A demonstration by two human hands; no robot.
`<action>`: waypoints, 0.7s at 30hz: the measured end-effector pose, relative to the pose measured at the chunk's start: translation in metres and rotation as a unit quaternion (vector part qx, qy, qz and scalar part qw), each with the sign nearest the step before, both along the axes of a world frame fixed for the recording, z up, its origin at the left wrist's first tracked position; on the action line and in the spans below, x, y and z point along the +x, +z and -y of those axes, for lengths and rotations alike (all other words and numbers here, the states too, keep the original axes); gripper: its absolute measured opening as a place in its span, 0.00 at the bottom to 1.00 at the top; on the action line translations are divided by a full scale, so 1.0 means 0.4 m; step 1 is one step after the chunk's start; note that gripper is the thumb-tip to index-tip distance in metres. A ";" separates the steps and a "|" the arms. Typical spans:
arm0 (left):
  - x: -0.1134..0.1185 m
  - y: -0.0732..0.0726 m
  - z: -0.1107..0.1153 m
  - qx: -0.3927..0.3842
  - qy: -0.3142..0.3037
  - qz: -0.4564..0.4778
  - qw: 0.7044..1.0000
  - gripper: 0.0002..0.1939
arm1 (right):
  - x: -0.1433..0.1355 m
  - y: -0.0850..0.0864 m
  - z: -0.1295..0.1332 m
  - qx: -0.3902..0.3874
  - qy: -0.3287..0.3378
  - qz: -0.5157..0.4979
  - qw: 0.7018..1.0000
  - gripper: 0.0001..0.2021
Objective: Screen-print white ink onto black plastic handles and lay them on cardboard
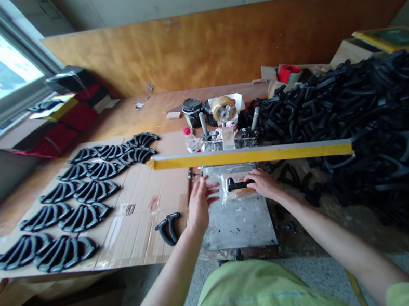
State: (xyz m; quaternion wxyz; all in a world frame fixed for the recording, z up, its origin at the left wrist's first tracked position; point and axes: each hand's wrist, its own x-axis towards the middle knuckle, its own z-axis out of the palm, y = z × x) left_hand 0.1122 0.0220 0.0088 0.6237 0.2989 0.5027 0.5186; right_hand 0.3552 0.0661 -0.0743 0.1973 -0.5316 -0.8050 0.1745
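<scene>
A: Where do we find the black part (235, 185) in this view?

B: We find it above the film-covered pad (226, 194) on the metal plate (237, 226), its wider end toward the left hand (200, 198). Whether it touches the pad we cannot tell.

A: How do we read the fingers?

B: We see those of the right hand (265, 183) closed on the part's right end. Those of the left are spread and apart from it, near the plate's left edge.

A: What do we note to the left?

B: We note a cardboard sheet (142, 248) bearing fanned groups of curved black pieces (67, 252), arranged in rows; a smaller black group (169, 229) lies nearer the left forearm.

A: And elsewhere?

B: To the right we observe a large heap (385, 126) of similar black pieces. A yellow-faced bar (252, 155) runs crosswise beyond both hands. Behind it, on the wooden surface (159, 109), we distinguish a red-capped bottle (191, 142) and a dark tub (193, 115).
</scene>
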 end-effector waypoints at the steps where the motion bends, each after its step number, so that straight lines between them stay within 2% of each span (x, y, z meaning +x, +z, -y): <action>1: 0.014 -0.039 0.034 -0.059 -0.064 0.005 0.996 0.31 | -0.014 0.005 0.016 0.011 -0.006 0.004 1.000 0.07; 3: 0.043 -0.102 0.098 -0.147 -0.128 0.029 0.980 0.32 | -0.036 0.025 0.052 0.048 -0.021 -0.002 0.999 0.06; 5: 0.073 -0.134 0.139 -0.198 -0.114 0.082 0.970 0.32 | -0.062 0.049 0.098 0.086 -0.010 -0.003 0.996 0.08; 9: 0.122 -0.134 0.144 -0.217 -0.058 0.199 0.954 0.21 | -0.138 0.076 0.204 0.103 0.041 0.009 0.994 0.14; 11: 0.128 -0.130 0.132 -0.215 -0.045 0.215 0.952 0.17 | -0.162 0.072 0.238 0.096 0.086 -0.017 0.991 0.14; 13: 0.107 -0.135 0.125 -0.205 -0.025 0.191 0.960 0.14 | -0.149 0.059 0.235 0.089 0.144 -0.052 0.984 0.14; 15: 0.045 -0.153 0.125 -0.178 0.008 0.124 0.976 0.15 | -0.086 0.038 0.189 0.081 0.142 -0.074 0.984 0.16; 16: -0.002 -0.167 0.129 -0.161 0.033 0.076 0.984 0.16 | -0.038 0.026 0.150 0.074 0.102 -0.076 0.989 0.17; 18: -0.124 -0.200 0.142 -0.140 0.100 -0.039 0.984 0.17 | 0.075 0.001 0.056 0.054 -0.055 -0.060 0.995 0.16; 19: -0.192 -0.218 0.152 -0.142 0.136 -0.096 0.976 0.17 | 0.131 -0.011 0.007 0.040 -0.131 -0.037 0.990 0.16; 20: -0.259 -0.236 0.165 -0.159 0.164 -0.156 0.961 0.17 | 0.180 -0.024 -0.037 0.031 -0.183 -0.021 0.982 0.15; 21: -0.320 -0.251 0.180 -0.185 0.171 -0.211 0.945 0.18 | 0.220 -0.036 -0.075 0.026 -0.192 -0.014 0.981 0.15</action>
